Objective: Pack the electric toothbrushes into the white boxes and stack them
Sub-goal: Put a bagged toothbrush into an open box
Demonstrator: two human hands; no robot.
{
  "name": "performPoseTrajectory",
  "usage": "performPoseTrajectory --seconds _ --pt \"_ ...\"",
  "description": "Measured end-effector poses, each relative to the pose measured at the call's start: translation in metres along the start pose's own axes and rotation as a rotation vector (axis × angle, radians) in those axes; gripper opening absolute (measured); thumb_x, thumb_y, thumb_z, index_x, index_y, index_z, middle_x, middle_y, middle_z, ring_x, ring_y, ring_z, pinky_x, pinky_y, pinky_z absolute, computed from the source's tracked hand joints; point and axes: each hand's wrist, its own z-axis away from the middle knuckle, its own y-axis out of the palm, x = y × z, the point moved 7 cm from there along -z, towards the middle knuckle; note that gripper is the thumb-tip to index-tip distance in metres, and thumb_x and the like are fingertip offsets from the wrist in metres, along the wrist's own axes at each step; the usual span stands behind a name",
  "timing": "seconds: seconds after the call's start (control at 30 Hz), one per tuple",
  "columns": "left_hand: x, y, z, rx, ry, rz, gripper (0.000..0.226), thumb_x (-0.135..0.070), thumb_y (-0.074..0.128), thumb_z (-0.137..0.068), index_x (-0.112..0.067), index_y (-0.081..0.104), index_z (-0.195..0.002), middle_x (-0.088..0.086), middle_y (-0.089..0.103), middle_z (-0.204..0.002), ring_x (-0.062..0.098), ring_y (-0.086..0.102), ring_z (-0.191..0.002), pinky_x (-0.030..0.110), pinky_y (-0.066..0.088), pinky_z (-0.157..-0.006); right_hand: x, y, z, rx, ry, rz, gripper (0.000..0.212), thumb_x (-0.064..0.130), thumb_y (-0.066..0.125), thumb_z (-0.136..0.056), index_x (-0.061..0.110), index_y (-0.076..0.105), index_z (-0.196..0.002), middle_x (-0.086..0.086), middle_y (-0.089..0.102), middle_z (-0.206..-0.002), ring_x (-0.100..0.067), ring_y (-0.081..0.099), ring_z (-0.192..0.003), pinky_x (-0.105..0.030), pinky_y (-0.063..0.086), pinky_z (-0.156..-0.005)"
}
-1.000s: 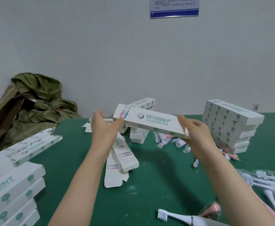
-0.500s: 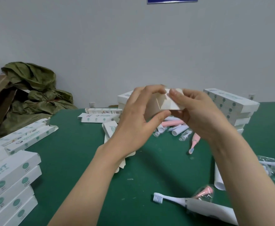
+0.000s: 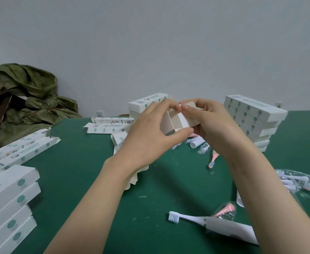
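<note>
left hand (image 3: 150, 136) curled, gripping white box (image 3: 178, 121) | right hand (image 3: 211, 123) pinching its open end flap

1. Only the open end of the white box (image 3: 178, 121) shows. The rest lies behind the left hand (image 3: 150, 136) and the right hand (image 3: 211, 125).
2. The white toothbrush (image 3: 224, 230) has its handle end hidden under the right forearm (image 3: 271, 198).
3. The left box stack (image 3: 9, 198) runs off the frame edge.
4. Print on the right box stack (image 3: 251, 114) is too small to read.
</note>
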Motion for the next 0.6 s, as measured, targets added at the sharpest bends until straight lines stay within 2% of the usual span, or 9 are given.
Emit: performPoseTrajectory --seconds 0.1,0.17,0.27,0.33,0.37,0.43,0.5,0.53,0.6 --pt "-0.004 -0.005 0.001 -0.040 0.037 -0.097 0.050 -0.067 0.055 -0.060 -0.043 0.046 -0.103 -0.020 0.053 -0.104 0.002 0.047 -0.096 0.028 0.043 -0.078 -0.001 0.002 -0.003 0.051 0.006 -0.061 0.022 0.017 0.052 -0.096 -0.001 0.063 -0.103 -0.017 0.068 -0.090 -0.025 0.068 -0.074 -0.034 0.058 -0.068" --pt "-0.001 -0.014 0.000 -0.099 0.069 -0.152 0.044 -0.055 0.062 -0.065 -0.038 0.050 -0.105 -0.021 0.052 -0.094 0.003 0.044 -0.086 0.030 0.041 -0.070 -0.004 -0.001 -0.010 0.070 0.017 -0.140 0.028 0.024 0.044 -0.100 0.003 0.063 -0.100 -0.008 0.070 -0.079 -0.019 0.069 -0.071 -0.028 0.057 -0.063" --pt "0.021 -0.028 -0.002 -0.177 0.005 -0.224 0.036 -0.034 0.068 -0.074 -0.031 0.054 -0.107 -0.023 0.047 -0.082 0.006 0.038 -0.078 0.029 0.032 -0.065 -0.025 -0.029 -0.028 -0.140 0.055 -0.149 0.026 0.021 0.040 -0.102 0.002 0.059 -0.099 -0.010 0.072 -0.077 -0.016 0.070 -0.067 -0.024 0.057 -0.062" --pt "0.039 -0.034 -0.001 -0.204 -0.077 -0.270 0.034 -0.031 0.066 -0.075 -0.030 0.055 -0.107 -0.019 0.048 -0.085 0.010 0.040 -0.079 0.029 0.031 -0.065 -0.052 -0.046 -0.040 -0.275 0.131 0.148 0.020 0.012 0.045 -0.099 -0.001 0.060 -0.100 -0.015 0.070 -0.086 -0.018 0.068 -0.069 -0.028 0.058 -0.070" --pt "0.048 -0.034 -0.001 -0.187 -0.118 -0.297 0.034 -0.032 0.066 -0.075 -0.031 0.055 -0.107 -0.018 0.049 -0.089 0.011 0.043 -0.081 0.029 0.031 -0.066 -0.068 -0.047 -0.045 -0.271 0.183 0.354 0.020 0.010 0.046 -0.098 0.000 0.063 -0.099 -0.016 0.069 -0.089 -0.021 0.066 -0.072 -0.030 0.057 -0.072" --pt "0.064 -0.029 0.001 -0.117 -0.193 -0.329 0.035 -0.036 0.066 -0.073 -0.034 0.054 -0.106 -0.015 0.051 -0.092 0.013 0.046 -0.082 0.030 0.034 -0.067 -0.098 -0.041 -0.056 -0.214 0.262 0.682 0.025 0.010 0.047 -0.094 0.011 0.071 -0.086 -0.021 0.069 -0.090 -0.028 0.058 -0.073 -0.026 0.047 -0.065" --pt "0.076 -0.026 0.003 -0.074 -0.237 -0.335 0.035 -0.039 0.065 -0.073 -0.035 0.053 -0.105 -0.015 0.052 -0.091 0.013 0.048 -0.082 0.031 0.035 -0.065 -0.119 -0.033 -0.070 -0.209 0.291 0.778 0.039 0.013 0.049 -0.090 0.020 0.064 -0.055 -0.026 0.062 -0.073 -0.033 0.042 -0.072 -0.029 0.033 -0.065" --pt "0.080 -0.026 0.003 -0.071 -0.244 -0.337 0.035 -0.039 0.065 -0.073 -0.034 0.053 -0.105 -0.015 0.052 -0.090 0.013 0.048 -0.082 0.031 0.034 -0.064 -0.126 -0.030 -0.081 -0.225 0.287 0.802 0.039 0.016 0.049 -0.090 0.018 0.057 -0.051 -0.020 0.057 -0.063 -0.033 0.040 -0.068 -0.030 0.029 -0.062" --pt "0.087 -0.027 0.002 -0.075 -0.251 -0.343 0.035 -0.040 0.064 -0.073 -0.035 0.053 -0.105 -0.017 0.052 -0.090 0.012 0.048 -0.083 0.030 0.034 -0.063 -0.140 -0.023 -0.097 -0.221 0.315 0.916 0.023 0.025 0.050 -0.093 0.011 0.062 -0.080 -0.013 0.061 -0.074 -0.027 0.052 -0.068 -0.030 0.031 -0.059"
